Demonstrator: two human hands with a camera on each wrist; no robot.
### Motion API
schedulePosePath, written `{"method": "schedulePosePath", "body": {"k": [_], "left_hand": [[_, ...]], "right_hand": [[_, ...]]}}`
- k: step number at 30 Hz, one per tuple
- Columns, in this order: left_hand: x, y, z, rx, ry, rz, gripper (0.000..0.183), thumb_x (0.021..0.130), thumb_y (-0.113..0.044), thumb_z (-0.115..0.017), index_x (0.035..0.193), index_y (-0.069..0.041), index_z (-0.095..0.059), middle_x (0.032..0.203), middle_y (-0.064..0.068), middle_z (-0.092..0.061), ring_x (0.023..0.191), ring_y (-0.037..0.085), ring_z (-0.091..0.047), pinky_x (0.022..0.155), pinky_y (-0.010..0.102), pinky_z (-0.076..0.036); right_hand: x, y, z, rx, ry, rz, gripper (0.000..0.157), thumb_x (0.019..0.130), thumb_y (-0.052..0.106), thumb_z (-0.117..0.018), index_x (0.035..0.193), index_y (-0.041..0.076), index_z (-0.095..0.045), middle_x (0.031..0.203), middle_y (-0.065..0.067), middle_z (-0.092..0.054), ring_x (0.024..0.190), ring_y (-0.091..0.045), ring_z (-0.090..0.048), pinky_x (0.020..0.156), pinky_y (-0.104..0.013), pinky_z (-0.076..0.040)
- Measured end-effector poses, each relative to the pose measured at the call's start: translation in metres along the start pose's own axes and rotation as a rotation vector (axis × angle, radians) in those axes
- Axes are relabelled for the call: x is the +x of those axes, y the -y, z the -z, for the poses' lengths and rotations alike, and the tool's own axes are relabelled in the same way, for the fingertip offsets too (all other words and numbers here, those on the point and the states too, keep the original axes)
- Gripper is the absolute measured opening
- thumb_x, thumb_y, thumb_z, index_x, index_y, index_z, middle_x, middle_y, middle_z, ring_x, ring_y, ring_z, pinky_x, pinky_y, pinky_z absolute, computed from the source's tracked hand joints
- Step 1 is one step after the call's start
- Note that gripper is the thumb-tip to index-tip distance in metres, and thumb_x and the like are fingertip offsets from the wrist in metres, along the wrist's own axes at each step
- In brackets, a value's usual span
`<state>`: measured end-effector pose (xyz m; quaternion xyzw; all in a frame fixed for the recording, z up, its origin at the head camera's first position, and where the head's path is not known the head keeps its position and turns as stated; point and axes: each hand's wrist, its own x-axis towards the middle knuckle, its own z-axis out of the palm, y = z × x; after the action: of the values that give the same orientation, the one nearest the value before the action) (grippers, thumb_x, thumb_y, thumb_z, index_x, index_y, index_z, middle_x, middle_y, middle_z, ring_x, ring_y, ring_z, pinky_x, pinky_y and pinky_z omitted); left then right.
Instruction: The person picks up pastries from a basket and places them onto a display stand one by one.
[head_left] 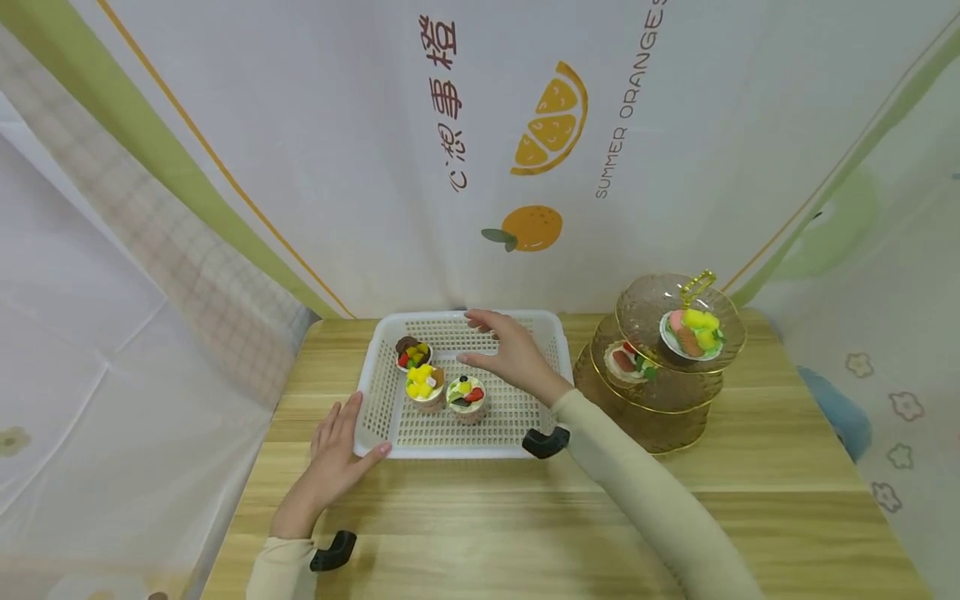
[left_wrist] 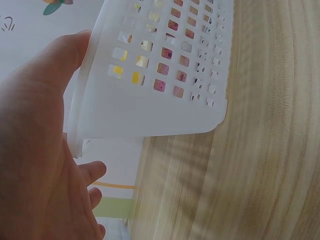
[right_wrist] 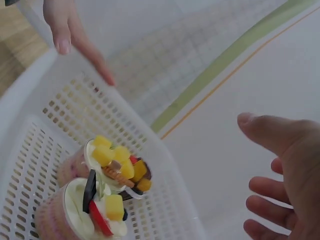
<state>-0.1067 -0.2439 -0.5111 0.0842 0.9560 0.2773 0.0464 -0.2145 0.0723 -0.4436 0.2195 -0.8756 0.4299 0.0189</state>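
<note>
A white perforated plastic basket [head_left: 517, 429] holds three cupcakes with fruit toppings. One is topped with yellow cubes [head_left: 422, 382], one has a strawberry slice and dark pieces [head_left: 467, 395], and a darker one [head_left: 413, 354] sits behind them. My left hand [head_left: 333, 458] rests at the basket's front left corner, thumb on the rim and fingers extended along the outer left side. Over the basket's right half hovers my right hand [head_left: 513, 350], its fingers spread and nothing between them. In the right wrist view, the cupcakes [right_wrist: 80, 210] stand apart from that hand [right_wrist: 285, 175].
Right of the basket stands a tiered amber dessert stand [head_left: 675, 425] with gold rims and a gold handle [head_left: 697, 287]. A fruit-topped tart [head_left: 692, 333] sits on its top tier, another [head_left: 628, 364] below. Printed curtains [head_left: 337, 167] hang behind the wooden table [head_left: 465, 533].
</note>
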Motion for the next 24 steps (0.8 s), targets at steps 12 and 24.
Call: {"method": "schedulePosePath", "body": {"k": [12,24], "left_hand": [[0.000,0.002,-0.003,0.020,-0.008,0.008,0.096,0.093,-0.051,-0.060,0.160,-0.011,-0.004,0.164,0.024,-0.013,0.150,0.050,-0.004,0.113,0.074,-0.004],[0.002,0.004,-0.005,-0.004,-0.003,0.000,0.095,0.094,-0.049,-0.060,0.160,-0.012,-0.003,0.165,0.024,-0.012,0.150,0.050,-0.003,0.112,0.075,-0.003]], "right_hand": [[0.058,-0.018,-0.058,0.077,0.145,-0.108,0.057,0.093,0.034,-0.069,0.143,0.016,-0.050,0.137,-0.005,-0.061,0.123,-0.022,-0.058,0.103,-0.042,-0.049],[0.081,-0.029,-0.085,-0.055,0.270,-0.203,0.060,0.094,0.038,-0.067,0.147,0.017,-0.047,0.141,-0.004,-0.058,0.128,-0.021,-0.057,0.106,-0.038,-0.049]]}}
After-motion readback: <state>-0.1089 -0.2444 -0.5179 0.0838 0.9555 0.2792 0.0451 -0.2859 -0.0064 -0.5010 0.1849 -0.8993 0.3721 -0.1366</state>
